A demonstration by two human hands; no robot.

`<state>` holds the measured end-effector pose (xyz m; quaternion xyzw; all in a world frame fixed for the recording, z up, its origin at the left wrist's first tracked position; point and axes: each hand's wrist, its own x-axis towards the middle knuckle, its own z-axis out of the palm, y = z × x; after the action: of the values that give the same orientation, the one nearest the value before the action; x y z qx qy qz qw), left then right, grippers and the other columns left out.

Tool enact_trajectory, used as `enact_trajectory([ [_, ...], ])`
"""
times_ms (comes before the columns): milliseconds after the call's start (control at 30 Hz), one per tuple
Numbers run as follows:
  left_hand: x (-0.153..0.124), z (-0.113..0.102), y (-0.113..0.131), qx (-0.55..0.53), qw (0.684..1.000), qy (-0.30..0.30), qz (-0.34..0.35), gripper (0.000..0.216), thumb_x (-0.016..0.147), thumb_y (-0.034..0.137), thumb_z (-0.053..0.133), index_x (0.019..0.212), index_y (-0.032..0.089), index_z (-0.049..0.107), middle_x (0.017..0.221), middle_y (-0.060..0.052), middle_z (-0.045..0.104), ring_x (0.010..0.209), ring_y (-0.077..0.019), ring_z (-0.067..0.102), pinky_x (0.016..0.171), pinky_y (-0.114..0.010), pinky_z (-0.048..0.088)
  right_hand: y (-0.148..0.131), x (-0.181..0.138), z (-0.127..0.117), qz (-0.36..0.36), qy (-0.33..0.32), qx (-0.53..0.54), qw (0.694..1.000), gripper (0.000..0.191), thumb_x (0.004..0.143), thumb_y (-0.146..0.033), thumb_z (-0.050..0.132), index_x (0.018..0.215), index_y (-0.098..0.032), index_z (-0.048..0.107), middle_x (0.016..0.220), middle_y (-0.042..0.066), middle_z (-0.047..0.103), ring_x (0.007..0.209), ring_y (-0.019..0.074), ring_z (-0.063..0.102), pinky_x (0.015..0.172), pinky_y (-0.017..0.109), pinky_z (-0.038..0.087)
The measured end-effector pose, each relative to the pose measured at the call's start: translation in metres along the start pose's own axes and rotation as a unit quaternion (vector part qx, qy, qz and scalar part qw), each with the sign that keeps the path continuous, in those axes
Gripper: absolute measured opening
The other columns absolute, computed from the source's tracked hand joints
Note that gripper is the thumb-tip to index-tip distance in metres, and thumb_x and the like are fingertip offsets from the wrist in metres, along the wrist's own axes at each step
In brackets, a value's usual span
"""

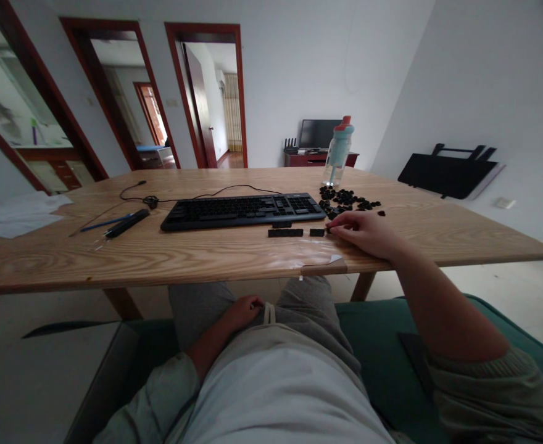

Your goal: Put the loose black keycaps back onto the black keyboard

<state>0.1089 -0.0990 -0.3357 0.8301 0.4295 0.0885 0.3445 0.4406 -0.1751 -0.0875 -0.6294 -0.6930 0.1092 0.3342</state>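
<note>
Right hand (361, 234) lies palm-down on the wooden table (207, 256), near its front edge, fingers drawn loosely together; fingertips (334, 229) touch or nearly touch a small loose black keycap, too small to tell whether it is pinched. Just left of those fingertips, in a row along the table's width: a short black key (316, 232), then a long black bar key (285, 232), its long axis running left-right, parallel to the front edge of the keyboard (244, 211). Both lie between the keyboard and the table edge, apart from each other. A third small key (281, 225) sits just behind the bar, close against the keyboard. Pile of loose black keycaps (348, 200) lies beyond the right hand, to the right of the keyboard, near the foot of a clear water bottle (337, 151) with a teal and red lid. Right hand is far the nearer to all of these. Left hand (244, 308) rests below the table on the lap, fingers curled, holding nothing that shows. At table left: a black pen (127, 223), a blue pen (105, 223), a coiled cable (150, 200), white paper (19, 213). No brand, label or legible writing on keyboard, keys or bottle; key legends are too small to read.
</note>
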Motion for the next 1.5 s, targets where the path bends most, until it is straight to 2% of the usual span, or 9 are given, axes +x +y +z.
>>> enact_trajectory([
  [133,-0.002,-0.001,0.001,-0.009,1.0,0.007,0.004,0.029,0.082,0.021,0.049,0.102,0.016,0.07,0.098,-0.005,0.074,0.086,-0.0184,0.065,0.077,-0.027,0.047,-0.005,-0.001,0.0,0.015,-0.013,-0.062,0.998,0.031,0.082,-0.047,0.063,0.096,-0.023,0.078,0.075,0.004,0.069,0.069,0.0202,0.061,0.063,0.033,0.045],
  [667,-0.016,-0.008,0.016,-0.062,0.997,0.043,0.012,0.024,0.082,0.017,0.049,0.093,0.019,0.07,0.088,-0.001,0.073,0.081,-0.0183,0.063,0.075,-0.027,0.046,-0.012,-0.005,0.0,-0.022,-0.005,-0.057,0.998,0.027,0.081,-0.038,0.061,0.094,-0.021,0.076,0.073,0.004,0.065,0.067,0.0181,0.058,0.064,0.032,0.044],
  [900,-0.014,-0.007,0.012,-0.049,0.998,0.034,0.027,0.027,0.084,0.021,0.047,0.097,0.018,0.07,0.093,-0.003,0.074,0.085,-0.0193,0.065,0.076,-0.027,0.047,-0.013,-0.006,0.004,-0.042,-0.008,-0.037,0.998,0.024,0.082,-0.037,0.061,0.093,-0.02,0.074,0.084,0.006,0.071,0.071,0.0187,0.06,0.066,0.032,0.047],
  [1033,-0.01,-0.004,0.006,-0.036,0.999,0.029,0.029,0.027,0.083,0.02,0.048,0.098,0.017,0.07,0.097,-0.004,0.074,0.088,-0.0196,0.066,0.078,-0.027,0.047,-0.009,-0.004,0.001,-0.057,0.02,-0.012,0.998,0.036,0.083,-0.039,0.062,0.113,-0.021,0.07,0.099,0.008,0.072,0.075,0.0189,0.061,0.067,0.033,0.049],
  [1100,-0.01,-0.004,0.005,-0.037,0.999,0.024,0.024,0.026,0.083,0.019,0.049,0.098,0.018,0.069,0.098,-0.004,0.074,0.09,-0.0192,0.066,0.079,-0.026,0.047,0.001,0.0,-0.01,-0.044,0.044,-0.019,0.998,0.043,0.084,-0.042,0.061,0.121,-0.021,0.067,0.104,0.009,0.072,0.079,0.0202,0.062,0.068,0.033,0.05],
  [1167,-0.01,-0.004,0.005,-0.037,0.999,0.016,0.015,0.026,0.083,0.018,0.049,0.099,0.017,0.069,0.099,-0.004,0.074,0.089,-0.0187,0.065,0.079,-0.026,0.047,0.018,0.005,-0.03,-0.003,0.068,-0.069,0.995,0.04,0.083,-0.042,0.061,0.116,-0.02,0.069,0.101,0.01,0.073,0.079,0.0216,0.063,0.07,0.035,0.051],
  [1333,-0.008,-0.003,0.005,-0.035,0.999,0.042,-0.004,0.022,0.083,0.017,0.051,0.096,0.016,0.068,0.095,-0.005,0.072,0.084,-0.0173,0.063,0.078,-0.027,0.047,0.087,0.008,-0.084,0.11,0.119,-0.2,0.966,0.041,0.083,-0.028,0.057,0.122,-0.02,0.067,0.099,0.013,0.073,0.08,0.0258,0.063,0.077,0.042,0.047],
  [1433,-0.005,-0.003,0.003,-0.046,0.994,0.1,-0.025,0.017,0.084,0.017,0.053,0.094,0.016,0.066,0.093,-0.004,0.07,0.084,-0.016,0.062,0.08,-0.026,0.047,0.12,0.003,-0.093,0.132,0.105,-0.181,0.969,0.036,0.081,-0.033,0.063,0.116,-0.024,0.068,0.075,0.01,0.07,0.065,0.0264,0.056,0.071,0.045,0.042],
  [1500,-0.004,-0.003,0.002,-0.059,0.99,0.124,-0.032,0.015,0.085,0.016,0.053,0.093,0.016,0.065,0.092,-0.004,0.069,0.083,-0.0156,0.062,0.08,-0.026,0.047,0.128,0.002,-0.089,0.103,0.103,-0.127,0.981,0.028,0.077,-0.036,0.072,0.103,-0.027,0.072,0.069,0.008,0.068,0.062,0.0253,0.053,0.071,0.045,0.039],
])
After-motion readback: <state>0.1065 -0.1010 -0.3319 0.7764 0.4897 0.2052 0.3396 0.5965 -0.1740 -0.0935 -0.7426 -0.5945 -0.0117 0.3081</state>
